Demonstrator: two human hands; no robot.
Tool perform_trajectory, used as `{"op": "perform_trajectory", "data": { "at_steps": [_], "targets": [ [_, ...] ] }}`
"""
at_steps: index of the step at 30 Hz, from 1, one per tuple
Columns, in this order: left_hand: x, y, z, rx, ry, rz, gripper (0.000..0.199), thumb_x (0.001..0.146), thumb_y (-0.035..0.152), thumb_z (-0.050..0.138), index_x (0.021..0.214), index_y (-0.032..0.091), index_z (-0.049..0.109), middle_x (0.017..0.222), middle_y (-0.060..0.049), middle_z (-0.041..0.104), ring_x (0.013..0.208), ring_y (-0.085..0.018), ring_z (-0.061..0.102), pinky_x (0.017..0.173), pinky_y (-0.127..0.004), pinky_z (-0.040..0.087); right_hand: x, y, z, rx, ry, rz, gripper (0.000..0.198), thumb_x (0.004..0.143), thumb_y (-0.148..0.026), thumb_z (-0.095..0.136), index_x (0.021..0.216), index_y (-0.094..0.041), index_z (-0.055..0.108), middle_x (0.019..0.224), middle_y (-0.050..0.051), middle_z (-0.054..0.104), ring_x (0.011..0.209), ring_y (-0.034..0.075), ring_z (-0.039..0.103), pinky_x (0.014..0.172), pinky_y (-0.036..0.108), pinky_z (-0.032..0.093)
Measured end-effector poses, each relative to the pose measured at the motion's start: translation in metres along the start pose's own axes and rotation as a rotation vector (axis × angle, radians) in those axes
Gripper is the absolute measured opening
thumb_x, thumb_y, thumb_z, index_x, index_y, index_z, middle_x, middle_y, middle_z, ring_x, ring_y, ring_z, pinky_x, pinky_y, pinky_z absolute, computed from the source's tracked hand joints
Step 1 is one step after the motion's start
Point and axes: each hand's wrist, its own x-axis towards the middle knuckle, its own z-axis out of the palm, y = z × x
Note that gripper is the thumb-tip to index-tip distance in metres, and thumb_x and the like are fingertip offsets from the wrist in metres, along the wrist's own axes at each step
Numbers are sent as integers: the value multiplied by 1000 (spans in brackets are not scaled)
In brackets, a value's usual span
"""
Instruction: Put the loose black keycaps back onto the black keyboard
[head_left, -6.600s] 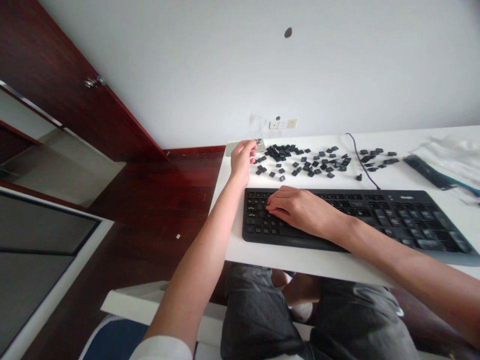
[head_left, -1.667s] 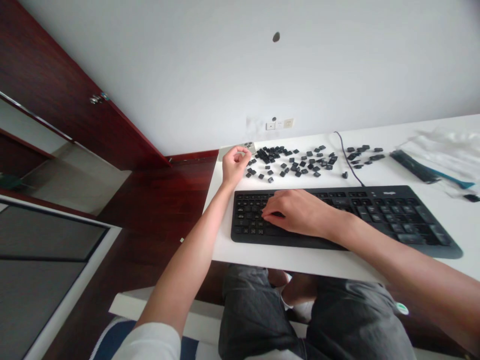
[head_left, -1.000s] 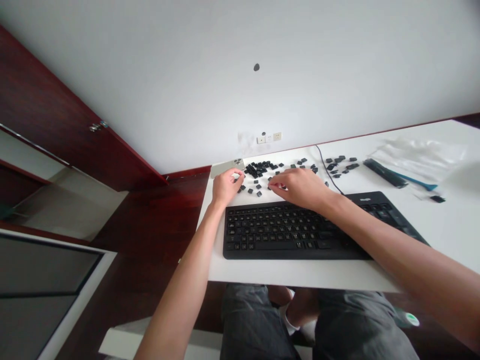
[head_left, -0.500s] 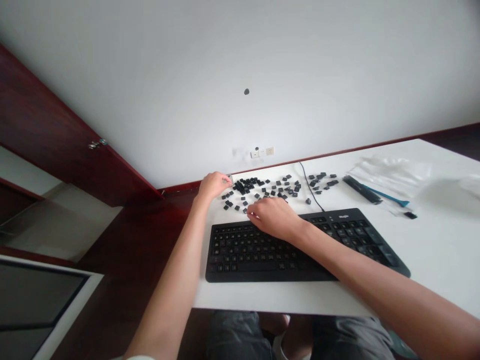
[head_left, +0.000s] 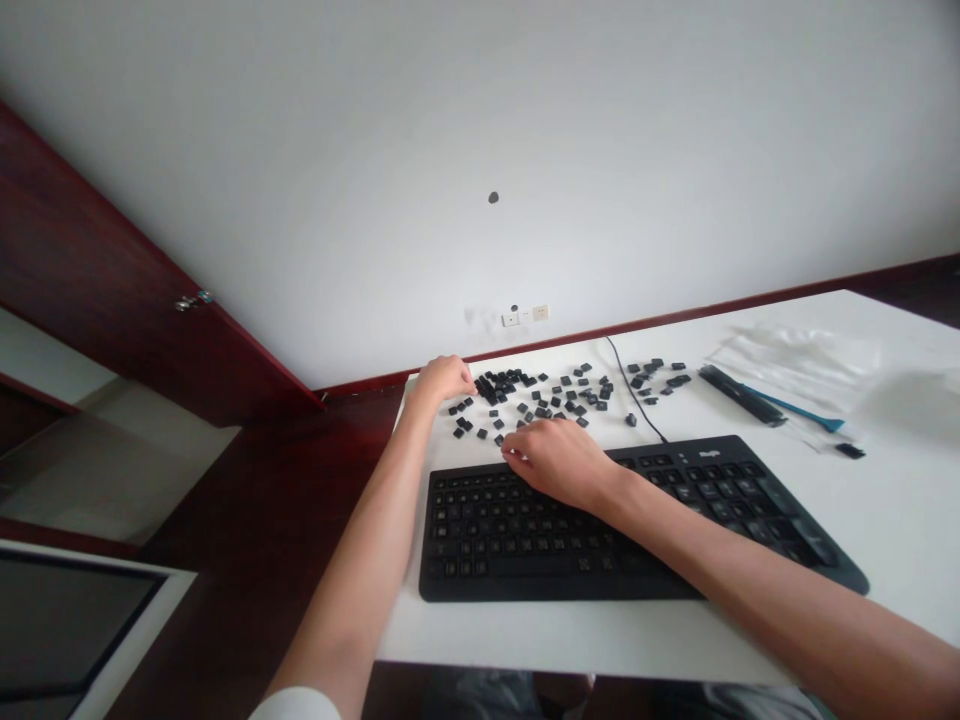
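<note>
A black keyboard [head_left: 525, 565] with many bare key positions lies on the white table, and loose black keycaps [head_left: 491, 388] are heaped and scattered behind it. My left hand [head_left: 448, 378] is at the left edge of the heap. Its fingers are drawn together, and whatever is between them is hidden. Across the upper part of the keyboard, my right hand [head_left: 559, 455] has its thumb and fingers closed. The right fingertips are beside a single keycap [head_left: 499, 440]; whether they grip anything cannot be made out.
The keyboard's cable [head_left: 630, 385] runs back toward the wall. To the right lie a dark brush-like strip [head_left: 742, 396], a blue tool [head_left: 814, 414], a small black-bristled brush [head_left: 850, 451] and clear plastic bags [head_left: 795, 355]. A red door [head_left: 112, 260] stands at the left.
The camera view has tilted, so the table sits lower in the picture. My left hand has shifted slightly right, closer to the heap of keycaps. The right hand stays at nearly the same spot.
</note>
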Motion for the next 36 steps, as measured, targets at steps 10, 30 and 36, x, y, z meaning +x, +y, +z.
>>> {"op": "perform_trajectory", "data": {
  "at_steps": [10,30,36],
  "targets": [
    [-15,5,-19,-28,-136,-35,20,75,37,79,87,21,83,79,-3,74,69,-17,61,67,-28,42,3,17,-1,80,131,47,23,100,-24,58,89,-23,79,86,5,80,76,21,72,66,30,42],
    [-99,28,29,-1387,-519,132,51,74,52,89,99,13,69,52,13,30,45,-2,18,45,-19,11,0,12,-3,404,653,-326,17,101,-23,66,117,-23,71,109,8,78,98,22,73,85,36,61],
    [-102,31,26,-1355,-476,133,49,76,54,87,95,14,69,52,12,29,45,-3,19,46,-20,12,-1,10,-1,425,579,-308,18,102,-17,59,113,-22,73,107,7,78,93,19,74,84,33,60]
  ]
}}
